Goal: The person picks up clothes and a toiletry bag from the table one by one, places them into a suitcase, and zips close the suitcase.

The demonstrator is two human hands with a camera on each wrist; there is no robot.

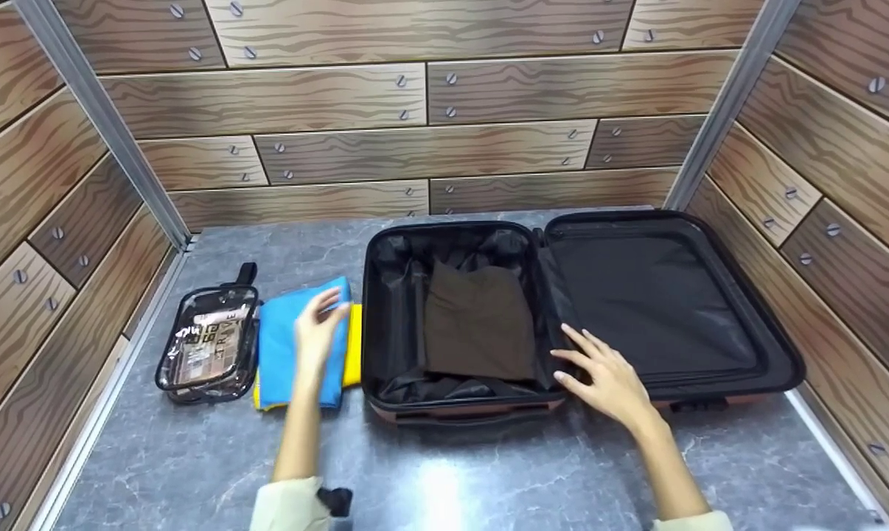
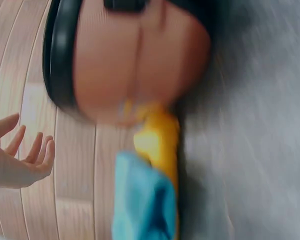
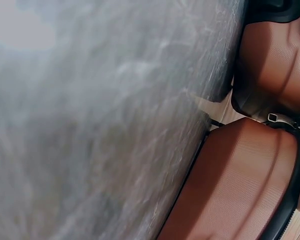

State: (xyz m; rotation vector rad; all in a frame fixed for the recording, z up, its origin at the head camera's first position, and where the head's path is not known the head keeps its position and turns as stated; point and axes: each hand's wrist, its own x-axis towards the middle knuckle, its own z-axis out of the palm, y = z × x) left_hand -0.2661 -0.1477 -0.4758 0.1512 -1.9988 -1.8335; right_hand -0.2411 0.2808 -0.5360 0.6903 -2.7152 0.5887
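An orange-brown suitcase [image 1: 466, 414] with a black lining lies spread open on the grey marbled surface. Inside its left half is a folded dark brown cloth [image 1: 481, 321]. My left hand [image 1: 318, 328], its fingers loosely bent and holding nothing, is over a folded blue cloth [image 1: 282, 346]. A yellow cloth [image 1: 353, 346] shows from under the blue one, beside the suitcase. My right hand [image 1: 605, 376] spreads its fingers over the suitcase's middle, at the near edge where the two halves meet. In the left wrist view, the left hand [image 2: 20, 155] appears with its palm up and nothing in it.
Left of the cloths lies a clear pouch [image 1: 208, 343] with black trim, with printed items inside. The suitcase's right half [image 1: 658, 302] lies flat with its black lining panel showing. Wood-patterned walls [image 1: 430, 96] enclose the back and both sides.
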